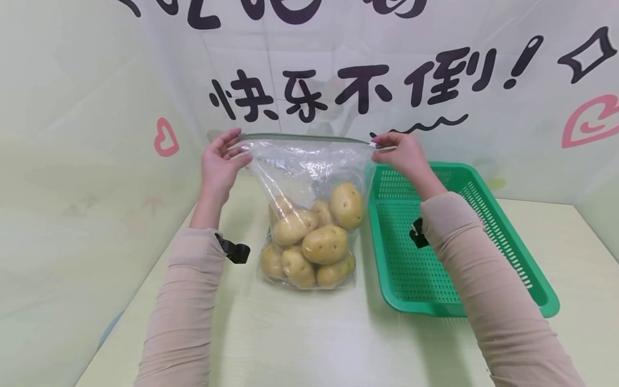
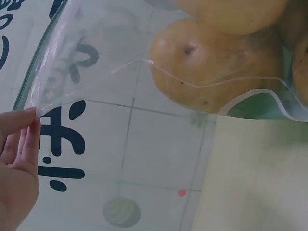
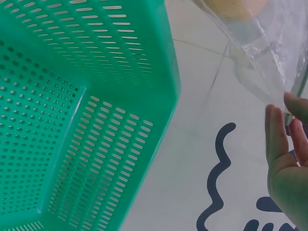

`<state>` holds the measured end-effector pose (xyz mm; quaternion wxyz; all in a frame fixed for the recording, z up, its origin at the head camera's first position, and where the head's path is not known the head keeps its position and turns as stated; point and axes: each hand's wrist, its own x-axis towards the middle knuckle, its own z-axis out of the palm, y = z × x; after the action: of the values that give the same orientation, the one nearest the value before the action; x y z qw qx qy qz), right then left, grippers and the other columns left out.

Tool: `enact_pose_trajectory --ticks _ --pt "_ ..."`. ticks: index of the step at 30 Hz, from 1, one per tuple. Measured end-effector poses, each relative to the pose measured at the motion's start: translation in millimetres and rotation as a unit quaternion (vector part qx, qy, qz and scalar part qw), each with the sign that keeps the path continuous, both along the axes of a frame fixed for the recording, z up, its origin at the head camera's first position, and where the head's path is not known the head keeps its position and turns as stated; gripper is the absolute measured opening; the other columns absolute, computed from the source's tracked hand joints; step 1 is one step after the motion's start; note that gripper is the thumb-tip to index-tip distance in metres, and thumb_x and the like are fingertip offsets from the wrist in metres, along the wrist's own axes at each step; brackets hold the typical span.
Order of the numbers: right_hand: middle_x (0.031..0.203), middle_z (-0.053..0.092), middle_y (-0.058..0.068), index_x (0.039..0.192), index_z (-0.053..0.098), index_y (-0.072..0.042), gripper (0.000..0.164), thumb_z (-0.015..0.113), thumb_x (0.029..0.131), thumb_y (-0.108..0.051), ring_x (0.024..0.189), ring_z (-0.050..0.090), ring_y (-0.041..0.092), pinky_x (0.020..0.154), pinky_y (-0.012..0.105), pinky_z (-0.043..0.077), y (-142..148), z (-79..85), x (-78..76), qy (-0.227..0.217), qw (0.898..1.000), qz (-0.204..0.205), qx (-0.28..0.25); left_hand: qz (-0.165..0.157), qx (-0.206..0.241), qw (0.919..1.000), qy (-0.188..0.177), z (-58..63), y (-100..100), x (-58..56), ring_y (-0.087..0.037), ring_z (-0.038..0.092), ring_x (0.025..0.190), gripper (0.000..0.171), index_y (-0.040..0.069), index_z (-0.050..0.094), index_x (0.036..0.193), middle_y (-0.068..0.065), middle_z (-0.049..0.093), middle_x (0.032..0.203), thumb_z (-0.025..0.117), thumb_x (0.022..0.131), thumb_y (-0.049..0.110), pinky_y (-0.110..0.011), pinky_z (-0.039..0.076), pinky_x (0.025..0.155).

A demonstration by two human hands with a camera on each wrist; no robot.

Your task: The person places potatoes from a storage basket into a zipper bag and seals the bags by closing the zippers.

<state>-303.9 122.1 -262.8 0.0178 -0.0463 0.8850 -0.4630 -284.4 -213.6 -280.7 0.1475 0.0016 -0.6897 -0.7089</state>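
A clear zip bag with several potatoes in its lower part stands upright on the table, its green-edged top pulled straight between both hands. My left hand pinches the left top corner between thumb and fingers; the left wrist view shows this hand at the corner, with a potato behind the plastic. At the opposite corner my right hand pinches the bag's edge by a small white slider. In the right wrist view the right hand grips that corner of the bag.
A green perforated plastic basket stands to the right of the bag, under my right forearm. The pale table meets a white printed sheet with black characters at the back. Another sheet hangs on the left.
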Motion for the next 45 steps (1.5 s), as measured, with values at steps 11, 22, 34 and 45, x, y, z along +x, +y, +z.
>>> enact_pose_trajectory --ticks 11,22,34,45 --pt "0.151 0.036 0.019 0.147 0.034 -0.006 0.067 0.063 0.087 -0.002 0.128 0.051 0.035 0.109 0.045 0.041 -4 -15.9 -7.5 -0.039 0.996 0.082 0.019 0.088 -0.016 0.9960 -0.008 -18.6 5 -12.9 -0.010 0.061 0.100 0.048 0.001 0.056 0.127 -0.016 0.059 0.130 0.060 0.082 -0.015 -0.019 0.053 0.087" --pt "0.150 0.038 0.021 0.147 0.035 -0.004 0.062 0.060 0.090 -0.004 0.130 0.048 0.037 0.112 0.047 0.037 -3 -22.0 -4.0 -0.061 0.993 0.089 0.040 0.104 -0.062 0.9923 -0.024 -38.3 7 -20.1 -0.021 0.058 0.114 0.051 0.002 0.051 0.134 -0.016 0.056 0.135 0.060 0.084 -0.011 -0.025 0.051 0.097" --pt "0.148 0.041 0.022 0.145 0.038 -0.003 0.055 0.056 0.094 -0.010 0.136 0.039 0.037 0.113 0.050 0.033 11 -12.4 -0.1 -0.064 0.994 0.078 0.043 0.101 -0.124 0.9869 -0.021 -39.7 15 -21.7 -0.029 0.058 0.119 0.044 0.001 0.051 0.133 -0.020 0.055 0.133 0.060 0.090 0.002 -0.030 0.049 0.100" --pt "0.152 0.036 0.017 0.149 0.032 -0.012 0.055 0.049 0.099 -0.026 0.139 0.037 0.035 0.113 0.051 0.032 26 1.1 6.4 -0.045 0.998 0.029 0.037 0.112 -0.242 0.9636 -0.016 -30.4 21 -11.1 -0.031 0.049 0.127 0.043 0.003 0.049 0.137 -0.017 0.053 0.139 0.045 0.095 0.013 -0.038 0.041 0.109"
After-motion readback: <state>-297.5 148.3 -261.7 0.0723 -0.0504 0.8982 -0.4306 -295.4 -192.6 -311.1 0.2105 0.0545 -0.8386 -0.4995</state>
